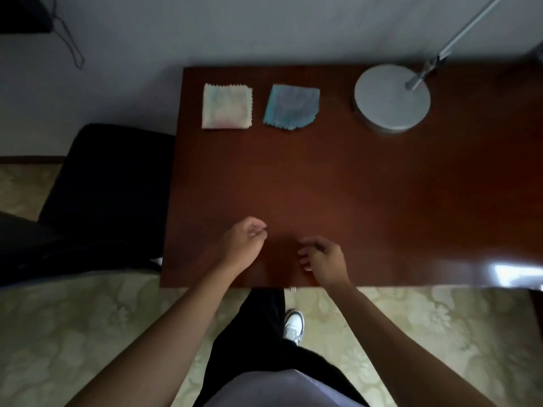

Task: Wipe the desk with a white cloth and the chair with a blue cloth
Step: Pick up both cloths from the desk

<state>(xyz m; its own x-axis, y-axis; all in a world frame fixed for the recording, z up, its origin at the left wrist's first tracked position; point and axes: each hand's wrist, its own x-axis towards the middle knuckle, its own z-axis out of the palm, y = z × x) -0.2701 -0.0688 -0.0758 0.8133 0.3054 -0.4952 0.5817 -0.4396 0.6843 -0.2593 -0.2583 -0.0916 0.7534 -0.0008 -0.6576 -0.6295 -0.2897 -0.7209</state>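
I see the white cloth [226,106] lying folded at the far left of the desk [367,183], with the blue cloth [291,107] just beside it on the right and a grey lamp base [392,98] further right. My left hand [245,245] and right hand [321,258] hover over the near edge, well apart from both cloths, fingers loosely curled and holding nothing. The black chair [108,183] stands at the desk's left side.

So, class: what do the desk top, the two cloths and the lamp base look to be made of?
Desk top: probably varnished reddish wood or veneer; it is glossy and mirrors a bright patch.
White cloth and blue cloth: thin woven fabric, perhaps microfibre; zigzag pinked edges.
Lamp base: likely matt grey painted metal; smooth, no shine.
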